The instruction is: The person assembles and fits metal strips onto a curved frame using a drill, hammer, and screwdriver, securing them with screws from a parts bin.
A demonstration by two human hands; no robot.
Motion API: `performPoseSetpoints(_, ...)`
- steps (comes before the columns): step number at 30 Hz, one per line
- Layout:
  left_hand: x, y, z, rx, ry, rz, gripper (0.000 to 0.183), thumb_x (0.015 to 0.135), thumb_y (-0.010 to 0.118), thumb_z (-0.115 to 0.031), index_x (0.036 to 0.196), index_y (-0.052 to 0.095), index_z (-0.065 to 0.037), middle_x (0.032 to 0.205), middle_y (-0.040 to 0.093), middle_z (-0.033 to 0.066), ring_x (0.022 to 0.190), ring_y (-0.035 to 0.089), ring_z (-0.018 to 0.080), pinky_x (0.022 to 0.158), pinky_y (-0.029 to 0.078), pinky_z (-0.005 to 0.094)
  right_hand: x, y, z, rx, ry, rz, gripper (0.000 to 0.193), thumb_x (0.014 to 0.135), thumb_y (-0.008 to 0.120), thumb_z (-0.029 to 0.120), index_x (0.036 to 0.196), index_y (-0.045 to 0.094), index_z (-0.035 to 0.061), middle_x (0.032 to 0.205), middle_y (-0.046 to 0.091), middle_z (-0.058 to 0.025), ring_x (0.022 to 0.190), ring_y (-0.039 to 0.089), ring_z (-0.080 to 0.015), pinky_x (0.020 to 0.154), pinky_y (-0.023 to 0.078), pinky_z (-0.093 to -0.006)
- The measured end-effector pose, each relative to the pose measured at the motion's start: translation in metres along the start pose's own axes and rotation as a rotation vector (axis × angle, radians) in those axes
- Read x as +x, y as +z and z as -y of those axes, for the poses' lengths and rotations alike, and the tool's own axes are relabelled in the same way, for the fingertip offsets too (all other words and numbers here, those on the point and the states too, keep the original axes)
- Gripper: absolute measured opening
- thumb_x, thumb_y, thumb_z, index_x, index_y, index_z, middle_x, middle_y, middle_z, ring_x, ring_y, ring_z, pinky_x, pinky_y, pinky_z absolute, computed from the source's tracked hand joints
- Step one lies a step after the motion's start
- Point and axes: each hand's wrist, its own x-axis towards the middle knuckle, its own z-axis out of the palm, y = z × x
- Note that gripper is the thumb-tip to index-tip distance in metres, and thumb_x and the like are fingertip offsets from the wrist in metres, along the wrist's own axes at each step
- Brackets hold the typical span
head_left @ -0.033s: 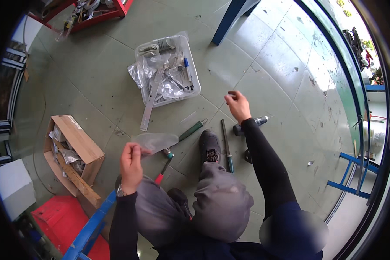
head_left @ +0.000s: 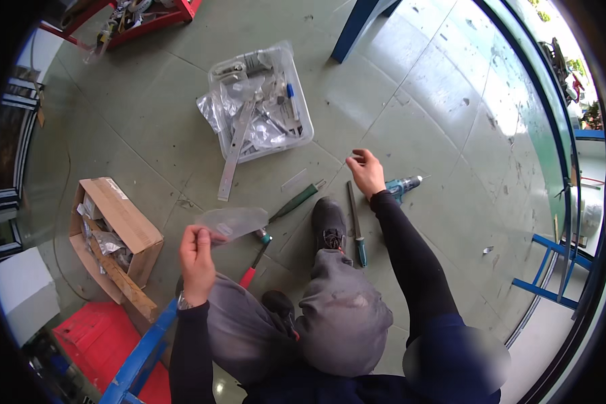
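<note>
My left hand (head_left: 198, 266) is closed, thumb against fingers, on the corner of a small translucent plastic bag (head_left: 239, 221), which spreads out to the right above the floor. My right hand (head_left: 367, 176) is raised over the floor, fingers loosely curled and apart, with nothing visible in them. Beside its wrist lies a teal cordless drill (head_left: 404, 186), partly hidden by the hand and sleeve. A file with a teal handle (head_left: 361, 252) lies by my shoe. Left of the shoe are a green-handled tool (head_left: 299, 200) and a hammer with a red grip (head_left: 249, 276), its head partly behind the bag.
Ahead stands a clear plastic tub (head_left: 306, 135) of bagged parts, with a flat metal strip (head_left: 234, 158) leaning over its rim. A cardboard box (head_left: 131, 219) holds packets and a wooden strip. Blue metal frames (head_left: 357, 30), a red rack (head_left: 182, 17) and a red case (head_left: 104, 343) surround the floor.
My left hand has shifted slightly left with the bag. My right hand has moved a little down and its fingers look looser, and more of the drill shows.
</note>
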Motion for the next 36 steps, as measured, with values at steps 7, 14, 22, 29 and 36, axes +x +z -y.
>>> performPoseSetpoints(7, -0.014, -0.038, 0.004, 0.178, -0.119, -0.37, 0.022, 0.109, 0.046, -0.021, 0.096, 0.055, -0.005, 0.085, 0.066, 0.0044, 0.081, 0.061, 0.0095, 0.078, 0.047, 0.0261, -0.085, 0.106, -0.007, -0.184, -0.156, 0.066, 0.015, 0.09, 0.064, 0.021, 0.094, 0.07, 0.0082, 0.087, 0.067, -0.0135, 0.087, 0.065, -0.0319, 0.079, 0.049, -0.0445)
performPoseSetpoints(14, 0.012, 0.017, 0.021, 0.143, -0.189, -0.174, 0.02, 0.108, 0.047, -0.02, 0.101, 0.054, -0.003, 0.086, 0.07, 0.0085, 0.077, 0.068, 0.0147, 0.074, 0.055, 0.0296, -0.017, 0.147, -0.005, -0.567, -0.69, 0.42, 0.017, 0.08, 0.064, 0.013, 0.096, 0.07, 0.0146, 0.105, 0.061, -0.0084, 0.112, 0.055, -0.0261, 0.096, 0.043, -0.0395)
performPoseSetpoints(22, 0.035, 0.048, 0.035, -0.142, -0.303, -0.115, 0.018, 0.108, 0.047, -0.02, 0.101, 0.054, -0.006, 0.09, 0.071, 0.0098, 0.08, 0.07, 0.0168, 0.077, 0.058, 0.0316, -0.002, 0.152, -0.012, -0.637, -0.857, 0.559, 0.014, 0.08, 0.063, 0.012, 0.093, 0.068, 0.0093, 0.095, 0.064, -0.0092, 0.104, 0.061, -0.0254, 0.096, 0.042, -0.0388)
performPoseSetpoints(29, 0.069, 0.081, 0.05, -0.149, -0.331, 0.011, 0.016, 0.107, 0.049, -0.018, 0.104, 0.053, -0.003, 0.095, 0.072, 0.0124, 0.084, 0.072, 0.0193, 0.076, 0.059, 0.0324, -0.009, 0.072, -0.032, 0.459, 0.249, 0.623, 0.011, 0.095, 0.059, 0.014, 0.101, 0.057, 0.0046, 0.096, 0.071, -0.0131, 0.078, 0.067, -0.0215, 0.073, 0.055, -0.0365)
performPoseSetpoints(36, 0.118, 0.123, 0.065, -0.005, -0.396, 0.19, 0.016, 0.105, 0.047, -0.015, 0.117, 0.053, -0.006, 0.098, 0.073, 0.0126, 0.083, 0.072, 0.0188, 0.069, 0.056, 0.03, -0.065, -0.003, -0.039, 1.22, 0.724, 0.379, 0.03, 0.102, 0.054, 0.023, 0.126, 0.057, 0.0054, 0.09, 0.058, -0.0036, 0.077, 0.055, -0.0145, 0.079, 0.049, -0.0333)
